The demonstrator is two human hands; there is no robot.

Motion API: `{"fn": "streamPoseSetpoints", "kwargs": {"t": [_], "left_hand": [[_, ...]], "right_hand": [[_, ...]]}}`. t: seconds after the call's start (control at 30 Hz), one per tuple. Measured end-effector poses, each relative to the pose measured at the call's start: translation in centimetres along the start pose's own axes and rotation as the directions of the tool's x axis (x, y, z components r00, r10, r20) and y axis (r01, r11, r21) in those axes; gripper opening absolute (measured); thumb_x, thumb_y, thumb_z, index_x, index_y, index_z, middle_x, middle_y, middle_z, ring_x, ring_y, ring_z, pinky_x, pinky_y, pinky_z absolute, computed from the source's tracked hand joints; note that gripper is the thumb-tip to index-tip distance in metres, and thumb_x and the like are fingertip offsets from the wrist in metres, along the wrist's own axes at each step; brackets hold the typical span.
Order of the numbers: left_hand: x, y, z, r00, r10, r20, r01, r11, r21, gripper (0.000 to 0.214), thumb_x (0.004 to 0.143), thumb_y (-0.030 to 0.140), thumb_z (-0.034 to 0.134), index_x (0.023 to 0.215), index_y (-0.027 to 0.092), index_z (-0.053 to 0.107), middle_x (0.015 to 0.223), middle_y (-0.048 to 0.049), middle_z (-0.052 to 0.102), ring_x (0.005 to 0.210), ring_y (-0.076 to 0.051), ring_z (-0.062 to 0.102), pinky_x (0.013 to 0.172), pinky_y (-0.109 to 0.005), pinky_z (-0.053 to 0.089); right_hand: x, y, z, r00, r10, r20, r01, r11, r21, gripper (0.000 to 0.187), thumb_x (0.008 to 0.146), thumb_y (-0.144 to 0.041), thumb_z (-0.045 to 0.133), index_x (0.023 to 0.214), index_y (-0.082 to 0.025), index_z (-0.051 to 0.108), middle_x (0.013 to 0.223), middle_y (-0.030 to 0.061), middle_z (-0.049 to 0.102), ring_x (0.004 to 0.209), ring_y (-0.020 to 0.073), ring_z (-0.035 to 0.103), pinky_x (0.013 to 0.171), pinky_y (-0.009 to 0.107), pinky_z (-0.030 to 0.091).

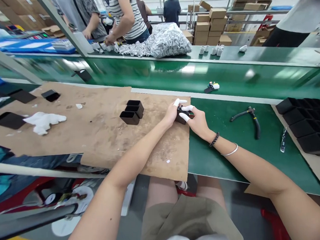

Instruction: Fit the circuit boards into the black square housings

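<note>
Both my hands meet over a small black plastic case [181, 118] near the right edge of the cardboard sheet. My left hand [172, 111] closes on its left side, white covers on some fingertips. From the right, my right hand [197, 121] has its white-capped thumb and fingers pressed on the case. Something small and red shows by the right fingers, too small to name. To the left of my hands stand several open-topped black cases [130, 117] side by side on the cardboard. What lies inside the held case is mostly hidden by my fingers.
Pliers [252, 120] and a small screwdriver-like tool [283, 140] lie on the green table [220, 145]. Stacked black cases [307, 123] stand at the right. A small wired part [212, 87] rests on the conveyor [168, 71]. White crumpled material [44, 121] lies left; co-workers stand beyond.
</note>
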State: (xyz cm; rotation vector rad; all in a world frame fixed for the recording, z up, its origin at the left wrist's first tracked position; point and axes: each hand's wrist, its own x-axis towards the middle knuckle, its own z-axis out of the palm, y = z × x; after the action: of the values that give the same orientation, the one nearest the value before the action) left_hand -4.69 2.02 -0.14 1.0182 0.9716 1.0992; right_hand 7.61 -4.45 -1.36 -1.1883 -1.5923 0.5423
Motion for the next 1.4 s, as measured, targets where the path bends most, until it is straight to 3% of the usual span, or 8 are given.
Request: {"fn": "streamPoseSetpoints", "kwargs": {"t": [0.13, 0.37, 0.7, 0.87, 0.97, 1.03, 1.17, 1.4], "left_hand": [[-0.1, -0.8, 0.4, 0.989, 0.046, -0.141, -0.054, 0.997, -0.058, 0.026, 0.096, 0.018, 0.047, 0.090, 0.017, 0.073, 0.068, 0.0008, 0.057, 0.071, -0.014, 0.057, 0.079, -0.026, 0.048], [0.5, -1.2, -0.5, 0.999, 0.036, -0.014, -0.037, 0.996, -0.077, 0.028, 0.095, 0.012, 0.044, 0.104, 0.016, 0.069, 0.075, -0.0006, 0.063, 0.073, -0.014, 0.059, 0.081, -0.026, 0.049], [0.7, -0.4, -0.7, 0.992, -0.085, 0.090, 0.100, 0.977, -0.190, 0.025, 0.090, 0.006, 0.048, 0.102, 0.013, 0.068, 0.077, -0.0019, 0.069, 0.075, -0.014, 0.065, 0.090, -0.030, 0.051], [1.3, 0.9, -1.1, 0.990, -0.129, -0.064, 0.101, 0.939, -0.328, 0.020, 0.093, 0.008, 0.046, 0.096, 0.014, 0.065, 0.066, 0.0009, 0.062, 0.061, -0.011, 0.061, 0.078, -0.027, 0.052], [2.0, 1.4, -1.6, 0.978, -0.137, -0.160, 0.075, 0.938, -0.339, 0.018, 0.093, 0.010, 0.048, 0.097, 0.015, 0.064, 0.064, 0.0019, 0.061, 0.058, -0.010, 0.059, 0.072, -0.024, 0.051], [2.3, 1.4, -1.9, 0.975, -0.119, -0.186, 0.052, 0.942, -0.332, 0.015, 0.092, 0.013, 0.050, 0.097, 0.016, 0.064, 0.065, 0.0014, 0.061, 0.059, -0.011, 0.059, 0.071, -0.023, 0.050], [2.3, 1.3, -2.0, 0.975, -0.112, -0.190, 0.055, 0.958, -0.283, 0.015, 0.092, 0.016, 0.051, 0.098, 0.016, 0.065, 0.066, 0.0009, 0.062, 0.060, -0.010, 0.060, 0.070, -0.022, 0.050], [1.6, 1.0, -1.6, 0.994, -0.042, -0.097, 0.025, 0.985, -0.172, 0.017, 0.091, 0.013, 0.050, 0.093, 0.015, 0.067, 0.066, 0.0000, 0.063, 0.061, -0.011, 0.060, 0.073, -0.024, 0.051]], "right_hand": [[-0.1, 0.1, 0.3, 1.000, -0.026, -0.016, 0.026, 1.000, -0.013, 0.019, 0.086, -0.029, 0.069, 0.103, -0.023, 0.075, 0.112, 0.0078, 0.078, 0.106, 0.0266, 0.072, 0.094, 0.043, 0.059], [0.0, 0.0, 0.2, 0.998, -0.046, -0.033, 0.047, 0.999, 0.011, 0.023, 0.085, -0.023, 0.069, 0.105, -0.027, 0.079, 0.120, 0.0037, 0.078, 0.114, 0.0262, 0.070, 0.103, 0.046, 0.055], [0.7, -0.3, -0.8, 0.983, -0.096, 0.159, 0.118, 0.983, -0.140, 0.022, 0.079, -0.019, 0.074, 0.100, -0.023, 0.073, 0.125, 0.0082, 0.072, 0.110, 0.0285, 0.068, 0.094, 0.046, 0.056], [1.5, -0.6, -1.3, 0.981, -0.139, 0.138, 0.159, 0.976, -0.150, 0.017, 0.076, -0.021, 0.077, 0.091, -0.022, 0.068, 0.096, 0.0060, 0.074, 0.089, 0.0254, 0.069, 0.082, 0.041, 0.057], [1.8, -0.9, -1.3, 0.976, -0.219, -0.019, 0.216, 0.971, -0.099, 0.017, 0.082, -0.028, 0.074, 0.097, -0.023, 0.067, 0.104, 0.0070, 0.073, 0.097, 0.0263, 0.069, 0.085, 0.042, 0.056], [1.7, -0.6, -1.0, 0.969, -0.246, -0.014, 0.243, 0.965, -0.098, 0.018, 0.082, -0.026, 0.073, 0.099, -0.023, 0.067, 0.107, 0.0075, 0.073, 0.102, 0.0271, 0.068, 0.090, 0.043, 0.055], [1.3, 0.8, -0.3, 0.977, -0.119, 0.176, 0.146, 0.978, -0.148, 0.024, 0.077, -0.020, 0.075, 0.101, -0.022, 0.069, 0.103, 0.0078, 0.073, 0.094, 0.0268, 0.069, 0.087, 0.043, 0.056], [1.3, 1.0, -0.3, 0.980, -0.091, 0.174, 0.116, 0.984, -0.139, 0.026, 0.076, -0.016, 0.076, 0.101, -0.022, 0.073, 0.100, 0.0063, 0.075, 0.091, 0.0258, 0.069, 0.082, 0.041, 0.057]]}}
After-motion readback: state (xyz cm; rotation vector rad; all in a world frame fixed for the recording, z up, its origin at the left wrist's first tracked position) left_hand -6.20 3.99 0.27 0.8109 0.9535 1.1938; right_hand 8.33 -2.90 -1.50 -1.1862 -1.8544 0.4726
